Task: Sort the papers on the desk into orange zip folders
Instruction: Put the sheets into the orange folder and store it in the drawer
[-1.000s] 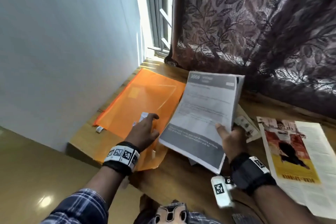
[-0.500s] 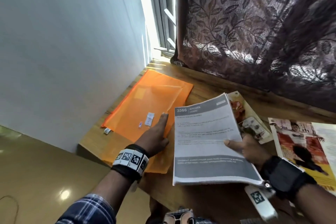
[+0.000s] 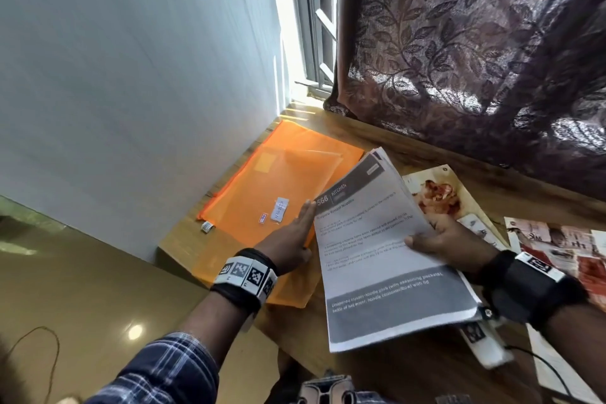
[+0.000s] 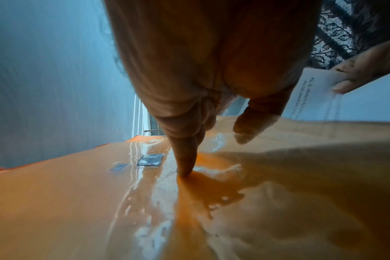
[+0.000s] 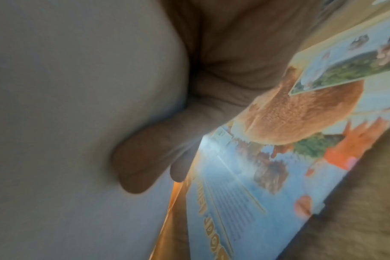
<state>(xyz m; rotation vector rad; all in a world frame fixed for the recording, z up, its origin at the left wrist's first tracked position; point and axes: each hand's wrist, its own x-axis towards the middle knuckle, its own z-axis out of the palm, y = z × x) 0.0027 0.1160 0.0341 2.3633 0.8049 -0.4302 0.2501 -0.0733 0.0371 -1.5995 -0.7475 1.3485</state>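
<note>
A stack of orange zip folders [image 3: 288,187] lies on the wooden desk [image 3: 410,147] by the wall, the top one with a small white label [image 3: 280,209]. My left hand [image 3: 295,236] rests flat on the top folder [image 4: 78,202], fingers straight, a fingertip [image 4: 185,168] pressing the plastic. My right hand [image 3: 442,239] grips a stack of white and grey printed sheets [image 3: 377,256], headed KITCHEN, thumb on top. It is held tilted above the desk, just right of the folders. In the right wrist view the fingers [image 5: 140,167] lie under the white paper [image 5: 67,123].
Colourful food leaflets [image 3: 439,193] and magazine pages [image 3: 564,252] lie on the desk to the right, seen close up as a leaflet [image 5: 289,158] in the right wrist view. A patterned curtain [image 3: 475,43] hangs behind the desk. A white wall [image 3: 131,75] borders the left edge.
My right hand has lowered the printed stack and swung it beside the folders. My left hand has flattened out and slid right along the top folder.
</note>
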